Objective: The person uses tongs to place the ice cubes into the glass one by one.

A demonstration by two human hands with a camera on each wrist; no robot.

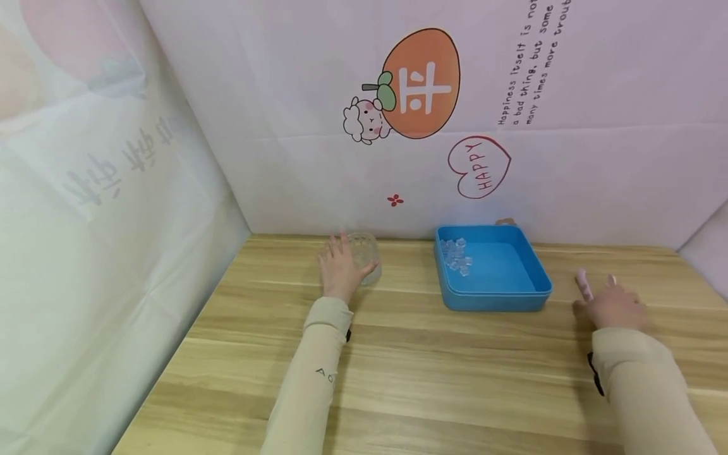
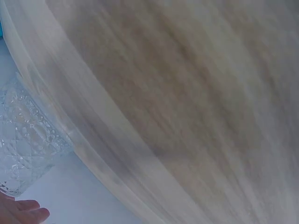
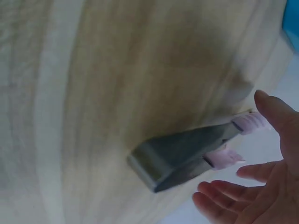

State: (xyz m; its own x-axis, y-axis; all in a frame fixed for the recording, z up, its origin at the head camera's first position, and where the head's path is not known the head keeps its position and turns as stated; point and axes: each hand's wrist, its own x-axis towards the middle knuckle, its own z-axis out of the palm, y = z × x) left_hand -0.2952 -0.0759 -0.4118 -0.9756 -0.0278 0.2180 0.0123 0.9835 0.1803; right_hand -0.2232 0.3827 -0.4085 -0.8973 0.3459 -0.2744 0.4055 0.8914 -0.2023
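A clear patterned glass (image 1: 366,256) stands near the table's back edge, and my left hand (image 1: 339,270) is beside it with fingers and thumb spread around its near side; contact is hard to tell. In the left wrist view the glass (image 2: 28,140) shows above the fingertips (image 2: 32,211). Metal tongs with pink tips (image 3: 182,151) lie on the table at the right. My right hand (image 1: 616,308) hovers over them, its thumb and fingers (image 3: 261,186) apart on either side of the pink tips, not closed on them.
Between the hands sits a blue tray (image 1: 495,302) with several clear cubes (image 1: 457,256) at its left side. A printed white cloth (image 1: 307,158) hangs behind the wooden table (image 1: 398,379), and another cloth hangs at the left.
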